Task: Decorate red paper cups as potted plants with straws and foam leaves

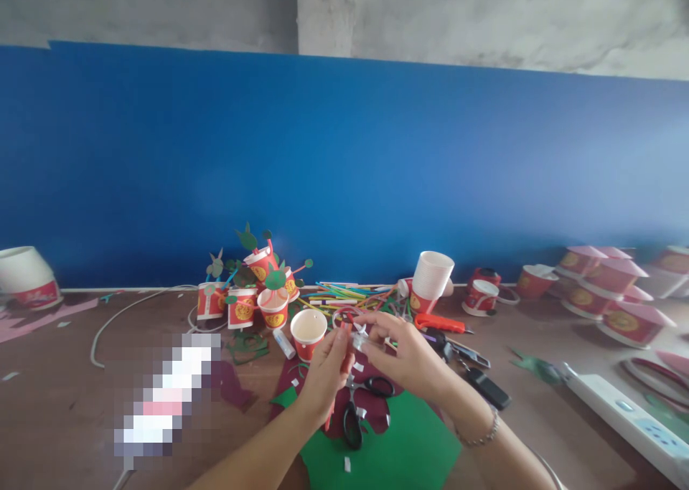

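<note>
My left hand (326, 371) is closed around a thin red stick (345, 346) that runs down past my palm. My right hand (405, 354) pinches a small whitish piece, maybe tape (359, 339), against the top of the stick. Both hands meet above black-handled scissors (355, 411) lying on dark red paper (371, 411) and a green sheet (409, 447). A red paper cup (308, 333) stands open just beyond my left hand.
Red cups with green paper leaves (252, 289) cluster at the back left. Coloured straws (344, 296), a stack of white cups (430, 278), an orange cutter (438, 323), a power strip (629, 411) and pink-lidded cups (613, 282) lie along the brown table before a blue wall.
</note>
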A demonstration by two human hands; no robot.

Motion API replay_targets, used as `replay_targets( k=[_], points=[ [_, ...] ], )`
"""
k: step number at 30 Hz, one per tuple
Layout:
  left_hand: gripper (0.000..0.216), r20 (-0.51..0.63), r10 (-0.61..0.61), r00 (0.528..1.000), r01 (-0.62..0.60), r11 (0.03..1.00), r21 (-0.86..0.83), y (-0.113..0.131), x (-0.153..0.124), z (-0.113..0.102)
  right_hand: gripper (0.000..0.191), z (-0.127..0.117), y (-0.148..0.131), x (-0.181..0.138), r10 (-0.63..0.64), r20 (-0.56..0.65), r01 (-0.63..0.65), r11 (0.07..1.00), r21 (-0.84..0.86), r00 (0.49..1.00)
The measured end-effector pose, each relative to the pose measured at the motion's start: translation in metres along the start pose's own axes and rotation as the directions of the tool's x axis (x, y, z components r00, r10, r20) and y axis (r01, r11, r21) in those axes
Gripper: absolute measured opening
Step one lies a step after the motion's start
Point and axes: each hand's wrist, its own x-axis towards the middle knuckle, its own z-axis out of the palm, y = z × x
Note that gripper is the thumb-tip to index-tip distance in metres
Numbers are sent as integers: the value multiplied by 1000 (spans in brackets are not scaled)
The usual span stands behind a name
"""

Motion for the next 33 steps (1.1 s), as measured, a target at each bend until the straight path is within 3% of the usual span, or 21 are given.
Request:
replay_targets(
  k=[6,12,20,27,33],
  points=[
    [44,-57,-23,998,16,992,-129,-8,4,-6,37,-4,0,0,-4,39,5,999,-32,999],
    [50,-18,-33,999,33,999,-28,-3,2,-6,35,-5,-3,-1,-36,80,49,987,-155,996],
    [54,111,-43,993,37,998,56,-2,4,-9,14,-2,-13,-2,-106,77,126,936,-330,991],
    [32,53,186,981,-189,980,56,1,2,-6,13,-1,-13,-1,-75,62,91,944,-319,995],
    [21,6,335,942,-325,912,251,2,0,-5,17,1,-11,-1,-20,22,25,967,-252,1000]
  ],
)
